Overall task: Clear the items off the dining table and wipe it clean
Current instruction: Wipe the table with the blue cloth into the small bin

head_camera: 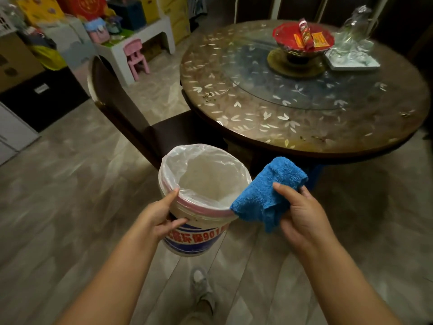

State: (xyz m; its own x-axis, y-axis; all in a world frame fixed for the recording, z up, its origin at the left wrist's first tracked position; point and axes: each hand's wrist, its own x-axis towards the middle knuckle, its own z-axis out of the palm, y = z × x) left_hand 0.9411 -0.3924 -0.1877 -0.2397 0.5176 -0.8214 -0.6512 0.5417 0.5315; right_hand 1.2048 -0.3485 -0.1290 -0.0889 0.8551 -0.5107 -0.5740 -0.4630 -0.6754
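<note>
Currently, the head view shows the left hand [159, 219] gripping the rim of a lined bucket [201, 207], thumb over the lip, fingers [180, 222] curled against the outer wall. The right hand [302, 216] pinches a folded blue cloth [267, 195], thumb on top, remaining fingers underneath; one cloth corner touches the bucket rim.

The round surface [304, 127] stands ahead and to the right, well apart from both hands. On its far side sit a red dish [288, 36] with a snack tube [305, 34] laid across it, and a glass jug [353, 26] on a tray [351, 63]. Small crumbs [210, 96] lie near the left edge.

Handling, as judged: the cloth is soft and light; hold it bunched. The bucket looks empty and light; the liner may slip, so grip rim and liner together. The jug is likely fragile; lift by body or handle.

A chair [131, 113] stands just beside the left edge. The floor before the near edge offers open approach room.
</note>
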